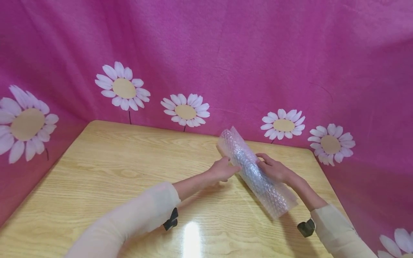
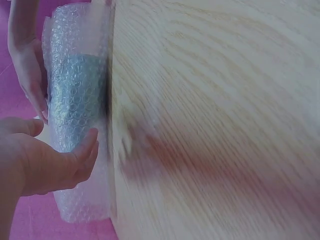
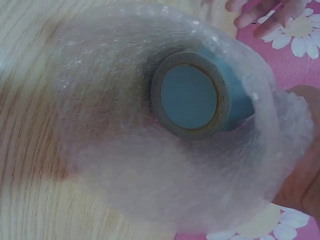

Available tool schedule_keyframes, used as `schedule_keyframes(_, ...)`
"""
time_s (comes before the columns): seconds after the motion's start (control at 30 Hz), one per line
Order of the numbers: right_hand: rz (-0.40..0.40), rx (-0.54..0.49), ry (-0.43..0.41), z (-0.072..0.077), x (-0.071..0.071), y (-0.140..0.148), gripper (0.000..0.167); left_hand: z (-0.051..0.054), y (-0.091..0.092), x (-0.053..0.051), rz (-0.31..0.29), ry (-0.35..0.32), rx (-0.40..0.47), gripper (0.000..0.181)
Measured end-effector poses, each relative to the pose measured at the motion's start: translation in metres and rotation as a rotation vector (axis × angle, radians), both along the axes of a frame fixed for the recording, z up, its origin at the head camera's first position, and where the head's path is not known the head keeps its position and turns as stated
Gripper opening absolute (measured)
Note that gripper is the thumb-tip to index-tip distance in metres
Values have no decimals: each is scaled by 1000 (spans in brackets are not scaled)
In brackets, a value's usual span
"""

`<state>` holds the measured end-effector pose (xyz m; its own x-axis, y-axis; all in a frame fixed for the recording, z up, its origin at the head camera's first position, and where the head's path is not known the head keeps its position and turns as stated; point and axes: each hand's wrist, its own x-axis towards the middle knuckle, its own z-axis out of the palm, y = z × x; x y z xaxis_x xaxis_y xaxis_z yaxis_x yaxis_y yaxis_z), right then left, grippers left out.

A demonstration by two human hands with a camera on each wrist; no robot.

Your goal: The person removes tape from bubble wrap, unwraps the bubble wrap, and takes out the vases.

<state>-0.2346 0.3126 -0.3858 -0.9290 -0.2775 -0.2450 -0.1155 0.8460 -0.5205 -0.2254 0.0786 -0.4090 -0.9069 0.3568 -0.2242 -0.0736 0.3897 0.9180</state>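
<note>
**Bubble wrap (image 1: pixel 258 181) rolled round a blue cylinder (image 3: pixel 187 97), with a grip at either side**

Head view. The roll lies aslant on the right-hand part of the tabletop (image 1: pixel 122 179), its far end near the far edge, where a flowered cloth (image 1: pixel 226 53) rises behind. The left grip (image 1: pixel 222 169), a bare hand with thumb and fingers spread and nothing enclosed, stands at the roll's left side. The right grip (image 1: pixel 274 170) rests along the opposite side, fingers laid against the film rather than curled round it. The step in hand is judged to be wrapping, the tube being formed; unwrapping cannot be excluded.

Left wrist view. The cylinder shows as a blue-green band through the middle of the wrap, clear film extending past it at both ends. The left fingers are loosely extended in front of the film; whether they touch it cannot be told.

Right wrist view. The tube serves as the container: through its wide, unfolded mouth appears the cylinder's round end, a grey rim about a blue face, set well inside and towards one wall, with slack space beside it. If wrapping is intended, the next move would call for both hands to draw the film snug and fold in the surplus; loose film might let the cylinder slide out.
</note>
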Motion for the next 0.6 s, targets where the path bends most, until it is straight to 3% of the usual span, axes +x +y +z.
schedule_keyframes(0.03,-2,-2,-3,0,0,0,51,0,1,0,16,-31,29,71)
schedule_keyframes(0.2,-5,-6,17,-1,1,1,48,2,3,2,38,-64,70,70)
schedule_keyframes(0.6,-6,-41,-18,-1,3,2,53,-2,23,4,72,-23,58,66)
